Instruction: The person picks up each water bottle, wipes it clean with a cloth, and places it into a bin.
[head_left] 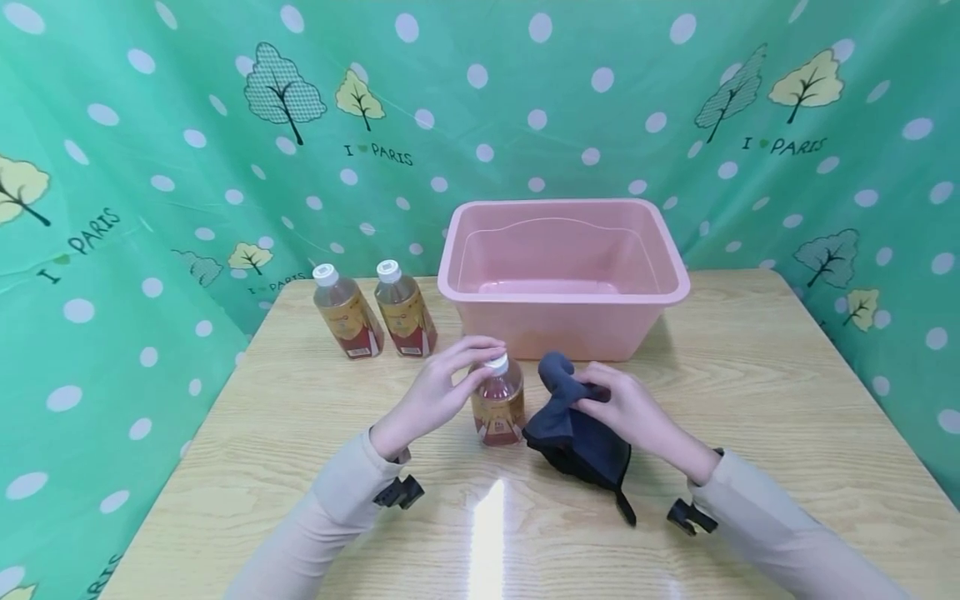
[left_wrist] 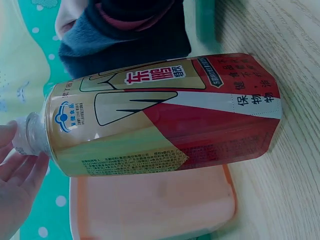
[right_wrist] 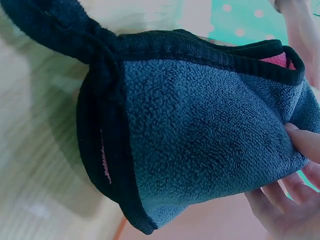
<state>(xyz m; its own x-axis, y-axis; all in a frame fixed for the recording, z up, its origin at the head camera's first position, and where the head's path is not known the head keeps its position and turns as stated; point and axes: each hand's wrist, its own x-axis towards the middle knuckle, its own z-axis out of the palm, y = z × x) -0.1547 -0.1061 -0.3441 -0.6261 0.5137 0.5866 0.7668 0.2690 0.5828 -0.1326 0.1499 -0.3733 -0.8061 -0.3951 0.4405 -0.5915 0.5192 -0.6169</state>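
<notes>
A plastic drink bottle (head_left: 498,408) with a white cap and a gold and red label stands upright on the table. My left hand (head_left: 442,387) pinches it at the cap between thumb and fingers, which the left wrist view shows beside the bottle (left_wrist: 160,115). Just to its right, my right hand (head_left: 626,408) pinches a dark grey-blue cloth (head_left: 581,446) with black edging. In the right wrist view the folded cloth (right_wrist: 200,130) hangs from the thumb and fingers, and a bit of pink shows inside its folds.
Two similar bottles, one at the far left (head_left: 348,312) and one beside it (head_left: 405,310), stand at the back left of the table. A pink plastic tub (head_left: 562,325) sits at the back, behind the hands. A green patterned curtain (head_left: 525,100) hangs behind the wooden table (head_left: 750,375).
</notes>
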